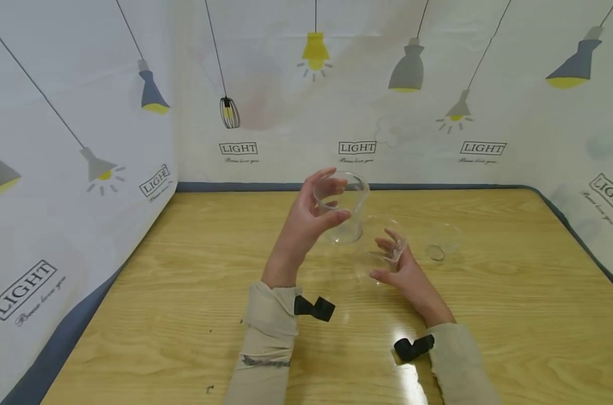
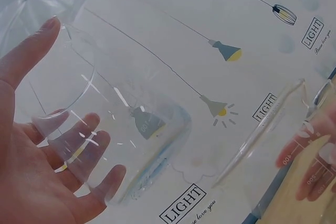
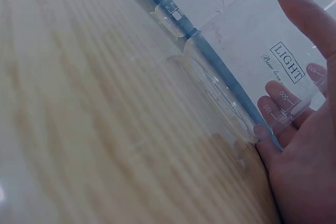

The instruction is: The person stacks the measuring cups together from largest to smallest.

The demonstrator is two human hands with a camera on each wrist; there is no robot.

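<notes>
My left hand (image 1: 303,216) holds a clear glass beaker (image 1: 350,228) up above the table, thumb on one side and fingers on the other. In the left wrist view this beaker (image 2: 149,129) is tilted, its glass see-through. Lower and to the right, my right hand (image 1: 409,275) is curled round a wider clear beaker (image 1: 369,267) with white volume marks. The right wrist view shows that beaker's base (image 3: 220,90) at or close to the tabletop; I cannot tell whether it touches. The raised beaker sits up and left of the wider one, overlapping it slightly in the head view.
A small clear beaker (image 1: 442,243) stands on the wooden table (image 1: 185,315) to the right of my right hand. White curtains (image 1: 286,124) printed with lamps close off the back and both sides. Black wrist mounts (image 1: 314,308) stick out from both sleeves.
</notes>
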